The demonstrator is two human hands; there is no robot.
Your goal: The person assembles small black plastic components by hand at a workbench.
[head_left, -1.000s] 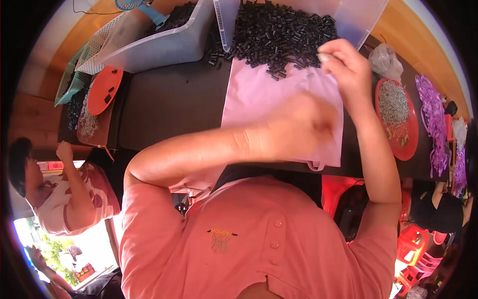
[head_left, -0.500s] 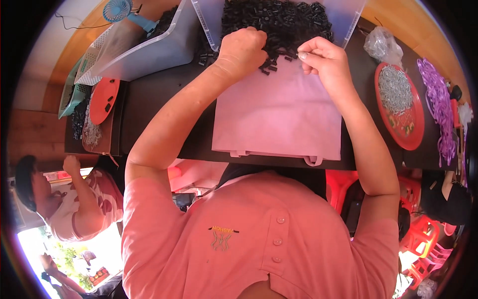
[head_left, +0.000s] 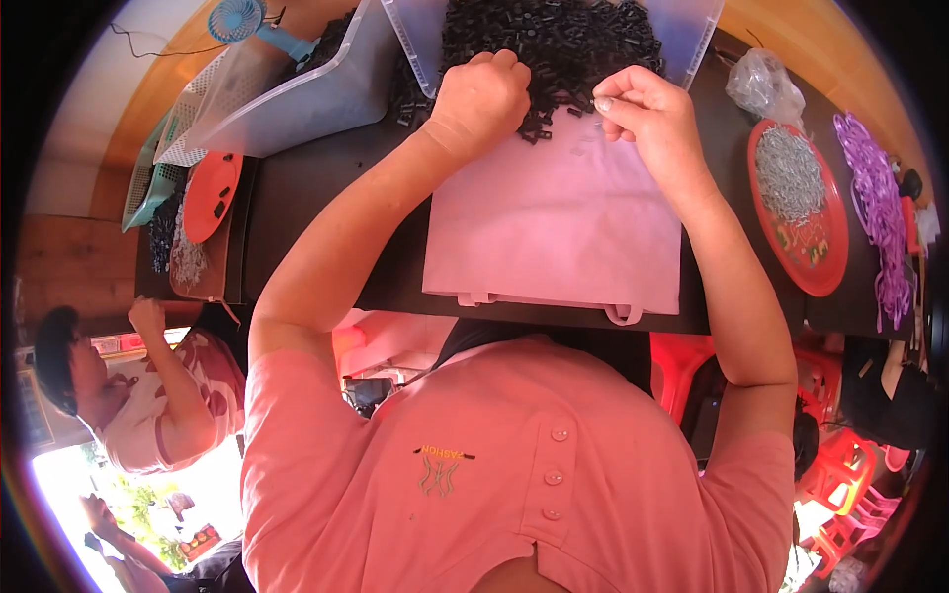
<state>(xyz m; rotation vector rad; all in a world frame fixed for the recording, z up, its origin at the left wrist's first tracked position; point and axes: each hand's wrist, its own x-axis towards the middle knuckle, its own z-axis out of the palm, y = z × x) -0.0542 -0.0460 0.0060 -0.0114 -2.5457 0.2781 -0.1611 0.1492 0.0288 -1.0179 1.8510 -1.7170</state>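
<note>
My left hand (head_left: 481, 104) is closed at the near edge of a heap of small black plastic pieces (head_left: 554, 49); its fingertips are turned away, so what they hold is hidden. The heap spills from a clear plastic bin (head_left: 692, 44) onto a pink cloth bag (head_left: 554, 227) lying flat with its handles towards me. Over the bag's far right corner, my right hand (head_left: 650, 121) pinches thumb and forefinger together. A tiny light glint shows at those fingertips, too small to name. Some loose black pieces (head_left: 535, 128) lie between the hands.
A second clear bin (head_left: 287, 109) with black pieces stands left, beside a small blue fan (head_left: 237, 18). To the right are a red plate (head_left: 838, 252) of small metal parts, a clear plastic bag (head_left: 764, 87) and purple ribbon (head_left: 875, 212). Another person (head_left: 163, 395) sits at left.
Both hands stay almost in place, with small finger movements. My right hand has shifted slightly right. The whole view has moved a little.
</note>
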